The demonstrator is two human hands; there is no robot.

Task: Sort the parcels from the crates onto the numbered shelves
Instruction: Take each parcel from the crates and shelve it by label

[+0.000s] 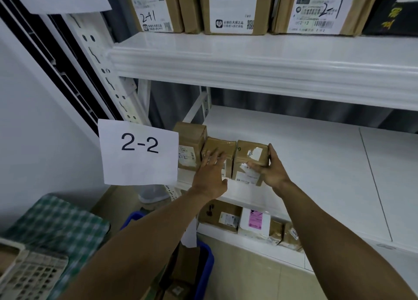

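Three brown cardboard parcels stand side by side at the left end of the white shelf (305,155) marked by a paper sign "2-2" (139,151). My right hand (270,166) grips the rightmost parcel (245,151), fingers over its right side and thumb on its front label. With straight fingers, my left hand (211,171) presses flat against the front of the middle parcel (222,145). The left parcel (191,146) is taller, has "2-2" written on its label, and touches neither hand.
The shelf above (260,57) carries several labelled parcels marked "2-1". Beneath shelf 2-2, a lower shelf holds brown parcels and a white one with a pink label (254,223). A blue crate (205,261) with parcels sits on the floor below my arms. A green checked cloth (61,227) lies at left.
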